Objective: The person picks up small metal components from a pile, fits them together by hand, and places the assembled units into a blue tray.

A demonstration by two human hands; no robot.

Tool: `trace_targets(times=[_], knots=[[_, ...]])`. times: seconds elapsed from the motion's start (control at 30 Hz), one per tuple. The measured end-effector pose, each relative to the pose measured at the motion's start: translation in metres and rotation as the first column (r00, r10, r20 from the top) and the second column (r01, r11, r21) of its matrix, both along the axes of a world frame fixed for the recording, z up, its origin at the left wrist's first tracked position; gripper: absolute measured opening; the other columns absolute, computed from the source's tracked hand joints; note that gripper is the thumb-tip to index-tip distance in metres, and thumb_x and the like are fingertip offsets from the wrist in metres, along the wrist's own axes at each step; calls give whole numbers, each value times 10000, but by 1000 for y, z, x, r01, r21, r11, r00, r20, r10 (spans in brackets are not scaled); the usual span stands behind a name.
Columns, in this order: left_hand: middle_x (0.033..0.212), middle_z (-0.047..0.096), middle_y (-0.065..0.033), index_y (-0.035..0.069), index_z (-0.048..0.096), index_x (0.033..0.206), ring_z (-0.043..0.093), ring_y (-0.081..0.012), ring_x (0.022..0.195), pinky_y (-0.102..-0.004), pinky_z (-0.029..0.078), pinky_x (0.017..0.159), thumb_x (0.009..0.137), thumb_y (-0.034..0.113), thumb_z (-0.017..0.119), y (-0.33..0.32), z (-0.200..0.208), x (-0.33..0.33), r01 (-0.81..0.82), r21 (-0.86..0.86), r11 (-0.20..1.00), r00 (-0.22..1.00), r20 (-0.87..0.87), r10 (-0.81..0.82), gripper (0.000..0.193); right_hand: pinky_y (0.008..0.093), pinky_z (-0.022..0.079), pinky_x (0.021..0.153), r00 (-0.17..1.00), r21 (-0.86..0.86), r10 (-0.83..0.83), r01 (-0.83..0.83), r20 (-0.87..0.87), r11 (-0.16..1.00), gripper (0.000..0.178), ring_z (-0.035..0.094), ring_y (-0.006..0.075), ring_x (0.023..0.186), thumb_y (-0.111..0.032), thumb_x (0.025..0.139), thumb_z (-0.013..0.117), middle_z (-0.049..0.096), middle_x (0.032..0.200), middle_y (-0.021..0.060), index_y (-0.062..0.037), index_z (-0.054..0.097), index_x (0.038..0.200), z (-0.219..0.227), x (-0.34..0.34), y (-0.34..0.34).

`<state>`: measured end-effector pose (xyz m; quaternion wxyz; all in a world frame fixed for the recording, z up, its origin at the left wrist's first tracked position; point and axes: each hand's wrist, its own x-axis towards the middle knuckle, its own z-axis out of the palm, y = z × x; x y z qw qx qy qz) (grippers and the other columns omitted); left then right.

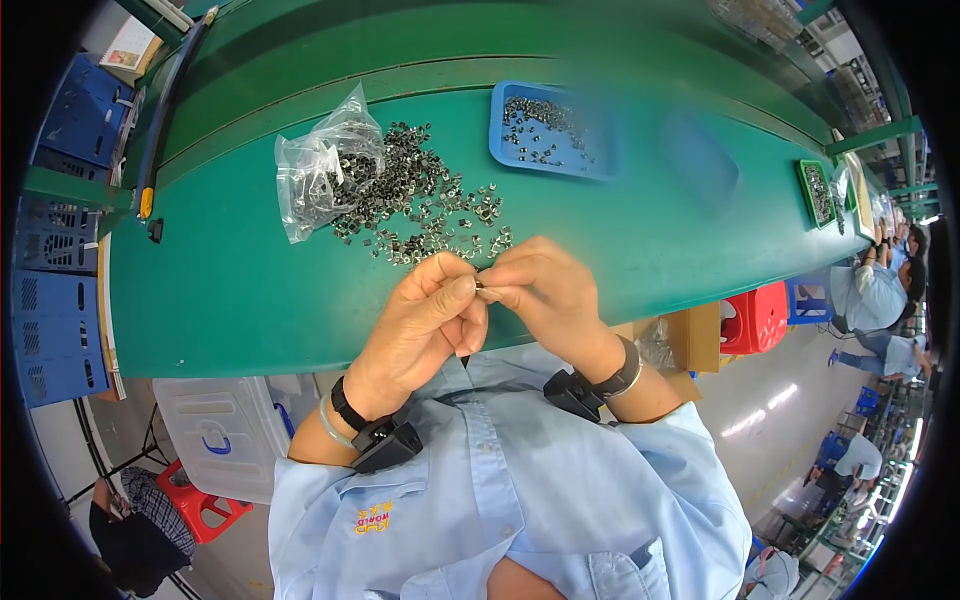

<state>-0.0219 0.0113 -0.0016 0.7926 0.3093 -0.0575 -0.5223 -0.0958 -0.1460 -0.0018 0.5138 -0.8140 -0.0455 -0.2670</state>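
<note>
My left hand (pixel 425 315) and my right hand (pixel 548 292) meet at the near side of the green table. Between their fingertips is a small dark metal part (pixel 479 285), pinched by both; its exact shape is mostly hidden by the fingers. Just beyond my hands lies a loose heap of small black and silver metal parts (pixel 415 180). Some of them spill out of a clear plastic bag (pixel 305 185) to the left. A blue tray (pixel 500 140) with more small metal pieces scattered inside stands farther back, right of the heap.
The green table (pixel 230 310) has a raised green ledge behind it. A green tray of parts (pixel 816 194) sits at the far right. Below are a lidded clear box (pixel 215 425), red stools (pixel 755 318) and a cardboard box (pixel 692 338). Other people work to the right.
</note>
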Motion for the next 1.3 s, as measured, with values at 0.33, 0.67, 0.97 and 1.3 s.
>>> trace_targets(times=[0.33,0.67,0.97,1.3], knots=[[720,571,-65,29,546,1008,520,-131,564,-246,378,470,975,241,479,0,2,3,6,25,1000,999,50,-8,224,275,488,667,997,83,-47,52,-67,995,81,597,138,773,-47,786,687,631,823,53,-48,653,859,10,8,-25],[718,567,-58,-1,544,1017,508,-120,562,-230,385,485,977,196,467,16,-11,8,-91,108,990,995,61,84,216,314,485,735,906,-274,-414,377,-86,884,112,613,204,819,-139,819,660,632,888,64,-50,647,887,1,37,-99],[708,571,-53,0,543,1017,509,-111,562,-223,391,488,973,197,475,12,-12,8,-32,119,992,996,81,23,213,356,428,719,944,-614,-197,-8,-266,790,160,544,251,812,-149,736,707,594,877,38,-91,637,867,-12,6,-41],[761,591,-44,16,547,1020,533,-91,584,-213,401,485,955,197,525,-13,7,-1,-64,263,963,979,205,9,193,357,420,690,988,-472,-147,103,-56,876,250,550,255,774,-100,689,743,598,880,52,-92,604,896,14,-3,-27]])
